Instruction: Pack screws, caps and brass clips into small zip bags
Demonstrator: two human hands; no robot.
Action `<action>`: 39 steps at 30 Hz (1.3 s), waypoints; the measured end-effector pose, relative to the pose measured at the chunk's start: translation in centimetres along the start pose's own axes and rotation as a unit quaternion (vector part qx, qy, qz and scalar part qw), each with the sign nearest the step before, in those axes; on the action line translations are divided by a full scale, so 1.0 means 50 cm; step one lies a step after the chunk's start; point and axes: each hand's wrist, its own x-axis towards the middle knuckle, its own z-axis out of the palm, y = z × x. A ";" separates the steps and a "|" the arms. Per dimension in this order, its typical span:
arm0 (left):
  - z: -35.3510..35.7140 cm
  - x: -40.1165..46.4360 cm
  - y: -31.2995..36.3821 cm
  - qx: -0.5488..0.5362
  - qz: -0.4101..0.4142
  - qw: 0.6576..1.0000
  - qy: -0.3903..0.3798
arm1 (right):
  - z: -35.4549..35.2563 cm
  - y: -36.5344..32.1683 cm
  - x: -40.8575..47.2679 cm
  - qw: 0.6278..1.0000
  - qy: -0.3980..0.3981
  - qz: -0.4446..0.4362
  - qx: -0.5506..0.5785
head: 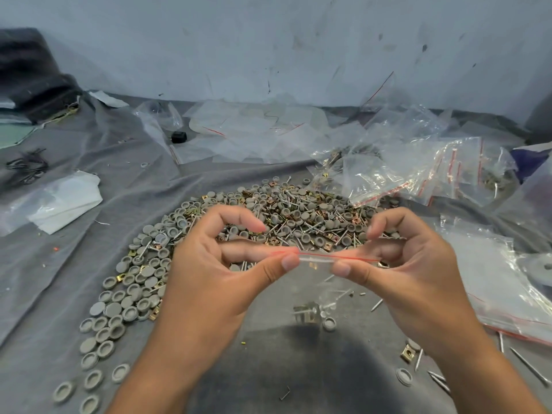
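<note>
You hold one small zip bag (316, 291) up between both hands, just above the near edge of the big heap (268, 222) of grey caps, screws and brass clips. Your left hand (209, 264) pinches the red-striped top edge between thumb and a fingertip, and your right hand (412, 264) does the same at the other end; each grip is tight on the strip, with the remaining fingers curled loosely above it. The bag hangs down from that edge, and through the clear plastic you can make out a few pieces near its bottom: something brass, a pale cap and what looks like a screw or two. So this bag seems loaded, and by my reading you are at the sealing stage, pressing the zip along its length; whether the seal is fully closed cannot be told from here. To your right, against the wall, a mound of bags (418, 168) with red zip lines shows hardware inside several of them, which suggests a fair batch is packed. A flat stack of bags (493, 288) lies on the grey cloth surface (89, 234) near your right wrist. The heap is large, and loose caps (98, 339) trail toward you on the left, so most of the work appears to lie ahead.
</note>
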 end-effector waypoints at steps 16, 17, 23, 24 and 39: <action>0.013 0.005 -0.016 0.067 0.024 0.997 0.008 | -0.003 -0.012 0.026 0.955 -0.094 -0.039 -0.277; 0.011 0.007 -0.020 0.087 0.036 0.995 0.035 | 0.004 -0.014 0.041 0.951 -0.097 -0.040 -0.290; 0.001 0.020 -0.030 0.106 0.063 0.983 0.136 | -0.008 -0.058 0.221 0.974 0.030 -0.025 -0.224; 0.001 0.019 -0.030 0.118 0.062 0.982 0.130 | -0.027 -0.066 0.260 0.976 0.071 -0.017 -0.204; -0.010 0.019 -0.032 0.183 0.033 0.974 0.130 | -0.361 0.067 0.254 0.886 0.206 0.282 -0.306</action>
